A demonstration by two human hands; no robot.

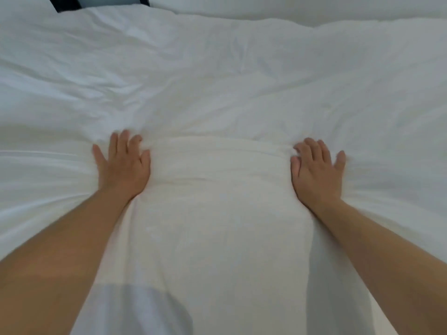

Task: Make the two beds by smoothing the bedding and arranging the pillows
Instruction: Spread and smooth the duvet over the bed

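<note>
Looking down on a white duvet (217, 68) filling nearly the whole view, creased throughout, with folds fanning outward to either side. In its near middle, a smoother, cream-toned hump of bedding (217, 209), raised between two bare forearms; whether pillow or bunched cover, cannot tell. Along the far edge, a band of white bedding (290, 7), just beyond the duvet. Flat on the duvet at the hump's left flank, the left hand (123, 165): palm down, fingers straight and fanned wide, gripping nothing, only pressing the cloth. Mirrored at the right flank, the right hand (316, 170): likewise palm down, fingers straight and spread, pressing, fingertips slightly blurred. At the top left corner, part of a dark frame (66, 3).
</note>
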